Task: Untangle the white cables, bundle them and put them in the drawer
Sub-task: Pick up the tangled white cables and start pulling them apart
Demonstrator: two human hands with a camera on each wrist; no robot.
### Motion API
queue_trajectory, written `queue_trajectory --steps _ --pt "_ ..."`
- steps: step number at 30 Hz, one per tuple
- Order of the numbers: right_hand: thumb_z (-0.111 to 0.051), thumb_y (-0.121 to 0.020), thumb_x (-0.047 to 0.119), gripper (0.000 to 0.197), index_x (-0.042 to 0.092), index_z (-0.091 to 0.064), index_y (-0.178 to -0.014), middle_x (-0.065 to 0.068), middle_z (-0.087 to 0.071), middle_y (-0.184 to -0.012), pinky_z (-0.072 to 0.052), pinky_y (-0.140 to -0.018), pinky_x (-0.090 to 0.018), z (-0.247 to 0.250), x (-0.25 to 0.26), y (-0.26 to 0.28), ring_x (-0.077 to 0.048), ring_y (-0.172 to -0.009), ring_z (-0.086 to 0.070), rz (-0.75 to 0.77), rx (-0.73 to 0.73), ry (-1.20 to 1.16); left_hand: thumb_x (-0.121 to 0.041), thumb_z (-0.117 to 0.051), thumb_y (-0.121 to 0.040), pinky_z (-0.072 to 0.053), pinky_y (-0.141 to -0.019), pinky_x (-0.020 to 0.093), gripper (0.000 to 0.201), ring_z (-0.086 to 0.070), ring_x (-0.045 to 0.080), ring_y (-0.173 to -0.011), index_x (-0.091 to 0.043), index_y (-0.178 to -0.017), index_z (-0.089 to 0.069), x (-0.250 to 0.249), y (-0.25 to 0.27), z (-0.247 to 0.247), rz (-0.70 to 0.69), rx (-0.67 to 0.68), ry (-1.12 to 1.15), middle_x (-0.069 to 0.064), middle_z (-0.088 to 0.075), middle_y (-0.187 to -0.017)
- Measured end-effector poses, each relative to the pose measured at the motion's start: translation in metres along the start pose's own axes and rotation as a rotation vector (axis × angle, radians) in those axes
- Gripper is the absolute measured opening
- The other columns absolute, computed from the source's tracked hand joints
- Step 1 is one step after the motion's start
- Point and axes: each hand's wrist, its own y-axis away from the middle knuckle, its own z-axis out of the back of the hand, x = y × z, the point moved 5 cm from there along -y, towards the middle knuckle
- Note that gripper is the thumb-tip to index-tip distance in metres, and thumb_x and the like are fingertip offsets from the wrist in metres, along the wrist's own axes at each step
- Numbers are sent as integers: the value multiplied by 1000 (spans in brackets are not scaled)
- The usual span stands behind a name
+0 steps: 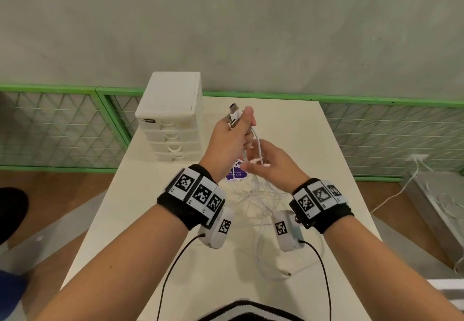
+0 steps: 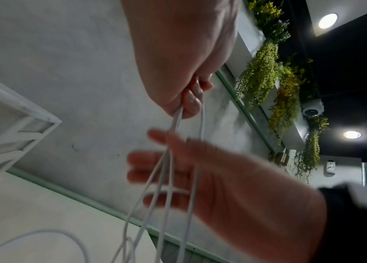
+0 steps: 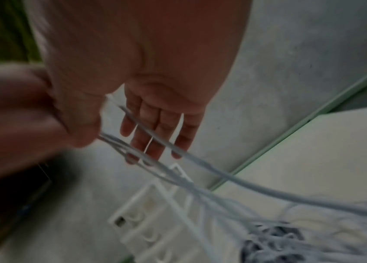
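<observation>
- Table [image 1: 339, 160], cream-topped and plain, stands with its far edge against a pale grey wall [image 1: 251, 19]; a green-framed mesh panel [image 1: 62, 124] runs along the foot of that wall on both sides.
- Wooden floor [image 1: 75, 182] shows past the table's left and right edges.
- Drawer unit [image 1: 173, 119], white with four shut drawers, sits at the table's far left corner.
- Cables [image 1: 261, 195], white and tangled, lie in loose loops on the middle of the table, with one long loop reaching toward the near edge; several strands rise from the heap to the hands.
- Left hand [image 1: 233, 140], raised over the table's middle, has its fingers curled round the gathered cable ends, whose plugs [image 1: 234, 116] stick out above the fist.
- Right hand [image 1: 271, 162] is just beside and below it, fingers loosely spread and mostly straight, with strands running across the fingers [image 3: 153, 131]; I see no firm grip there.
- Purple card [image 1: 236, 172] lies flat on the table under the hands, touching the tangle.
- Hanging green plants [image 2: 268, 71] and round ceiling lights [image 2: 328, 20] show overhead in the left wrist view.
- Wall socket [image 1: 416, 157] off to the right has another white lead plugged in.
</observation>
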Motion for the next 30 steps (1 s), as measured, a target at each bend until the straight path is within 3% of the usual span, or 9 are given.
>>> queue_trajectory --steps 3,6,10,15,17,19,22,26,30 --pt "-54 -93 11 8 17 -53 -98 -5 -61 -74 -49 -68 -21 -9 18 -7 -14 -66 -60 87 62 -130 -32 -46 -99 -30 -46 22 33 -30 11 -45 -12 -74 -49 1 1 -1 7 -27 34 -7 -31 -47" --pt "-44 -98 19 14 26 -49 -87 10 -52 -64 -37 -60 -19 -13 11 -8 -3 -55 -46 71 57 -107 -32 -48 -98 -39 -48 21 31 -42 12 -46 -12 -74 -52 -2 0 5 17 -74 -3 -3 -42 -50" --pt "-43 -99 21 12 20 -54 -95 15 -50 -65 -34 -61 -17 -6 5 -11 4 -56 -45 83 -31 8 -34 -64 -89 -45 -64 23 28 -53 13 -59 -15 -69 -60 11 -5 27 111 -215 -175 0 -55 -63" --pt "-50 -96 22 16 18 -65 -92 -3 -66 -84 -39 -67 -14 7 4 -16 -16 -75 -55 79 -13 218 -36 -73 -81 -42 -62 23 27 -53 9 -63 -12 -82 -60 30 0 49 247 -274 -236 -2 -59 -74" --pt "-52 -95 22 21 11 -69 -94 -5 -70 -87 -39 -67 -14 14 2 -20 -19 -80 -59 72 -22 292 -35 -77 -77 -42 -65 15 36 -53 8 -73 -14 -99 -57 30 1 60 172 -374 -353 -2 -54 -88" --pt "-53 -94 23 23 9 -71 -96 -8 -71 -90 -40 -70 -21 14 1 -23 -22 -83 -61 62 6 368 -34 -74 -80 -37 -79 15 38 -47 9 -92 -14 -108 -57 15 1 64 -80 -479 -682 -2 -48 -101" --pt "-54 -93 23 22 9 -71 -98 -8 -71 -91 -43 -76 -28 6 5 -26 -22 -84 -62 76 65 420 -24 -57 -94 -34 -86 17 20 -48 9 -98 -7 -104 -63 1 -1 34 -355 -267 -854 -2 -54 -102" --pt "-54 -93 15 14 12 -67 -92 5 -64 -78 -44 -69 -20 9 18 -27 -8 -72 -58 112 3 326 -33 -34 -103 -40 -68 22 42 -54 12 -70 -3 -99 -63 30 -8 11 15 46 -748 3 -62 -80" --pt "-56 -90 10 15 18 -44 -94 -14 -65 -74 -48 -70 -33 20 20 -27 -27 -71 -61 107 6 225 -51 -27 -100 -31 -55 29 65 -37 14 -49 -3 -70 -59 37 -5 4 193 120 -670 -1 -43 -53"
